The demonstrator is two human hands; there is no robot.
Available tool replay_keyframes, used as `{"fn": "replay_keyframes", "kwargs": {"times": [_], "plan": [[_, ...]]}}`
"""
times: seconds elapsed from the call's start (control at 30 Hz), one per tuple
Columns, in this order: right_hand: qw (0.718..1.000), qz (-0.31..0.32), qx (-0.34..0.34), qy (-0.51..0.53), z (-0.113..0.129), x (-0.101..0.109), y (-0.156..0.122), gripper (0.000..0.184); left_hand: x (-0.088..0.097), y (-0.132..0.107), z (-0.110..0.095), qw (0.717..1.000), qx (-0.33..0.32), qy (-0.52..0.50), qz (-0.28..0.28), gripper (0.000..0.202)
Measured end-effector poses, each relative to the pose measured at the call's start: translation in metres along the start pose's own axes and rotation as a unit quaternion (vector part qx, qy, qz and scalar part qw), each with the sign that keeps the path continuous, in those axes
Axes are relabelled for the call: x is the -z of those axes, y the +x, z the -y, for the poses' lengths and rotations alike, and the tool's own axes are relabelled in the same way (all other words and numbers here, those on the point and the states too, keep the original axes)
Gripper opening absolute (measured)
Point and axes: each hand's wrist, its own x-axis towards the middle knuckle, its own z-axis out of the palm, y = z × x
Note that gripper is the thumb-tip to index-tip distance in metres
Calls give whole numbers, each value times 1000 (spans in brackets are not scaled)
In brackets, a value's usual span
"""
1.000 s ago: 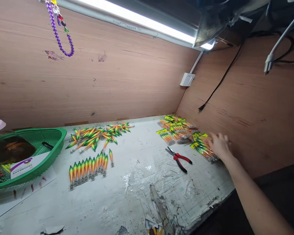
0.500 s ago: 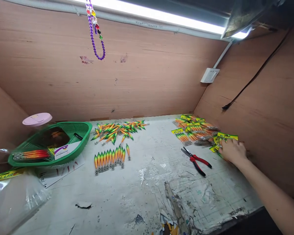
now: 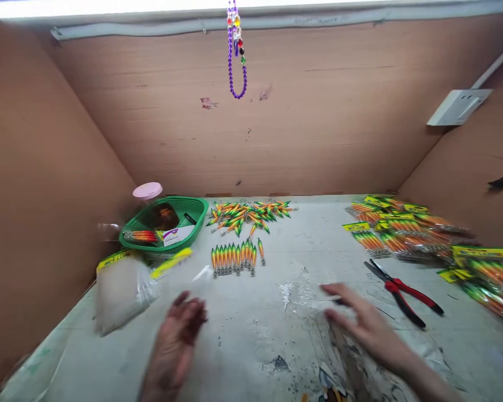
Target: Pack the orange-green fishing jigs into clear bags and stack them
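Observation:
My left hand [image 3: 178, 335], blurred and with curled fingers, is at the lower left over the table. At its fingertips is a clear plastic bag with a yellow header [image 3: 171, 264], smeared by motion; the grip itself is partly hidden. My right hand [image 3: 360, 324] hovers right of centre, thumb and fingers apart, holding nothing. Ahead of and between the hands, a row of green-and-orange fishing lures [image 3: 232, 259] lies side by side, with a single lure [image 3: 261, 251] at its right end. A stack of clear bags [image 3: 123, 290] with yellow headers lies left of my left hand.
Behind the row is a loose pile of lures [image 3: 243, 215]. A green basket [image 3: 203, 218] and a pink-lidded jar [image 3: 148, 191] are at back left. Red-handled pliers [image 3: 402, 290] lie right of my right hand, near filled lure packs [image 3: 406, 226]. A beaded string [image 3: 238, 92] hangs above.
My right hand has left the packs at the right and come toward the middle. My left hand has come into view with a bag off the stack. The view has turned left.

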Motion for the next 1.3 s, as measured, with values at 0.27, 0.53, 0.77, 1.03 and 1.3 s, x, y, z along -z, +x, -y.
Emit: {"fn": "replay_keyframes", "kwargs": {"times": [0.27, 0.53, 0.77, 1.03, 1.3], "plan": [[870, 193, -78, 446, 100, -106, 3, 45, -22, -34, 68, 971, 103, -45, 211, 53], [966, 101, 36, 236, 59, -111, 109, 26, -42, 16, 29, 985, 92, -58, 131, 37], [982, 59, 147, 103, 59, -95, 96, 17, -50, 17, 41, 984, 104, -57, 135, 38], [927, 202, 308, 71, 101, -10, -3, 23, -51, 5, 40, 977, 136, -49, 157, 40], [916, 62, 395, -43, 98, -28, -12, 37, -47, -9, 44, 967, 182, -47, 173, 37]]}}
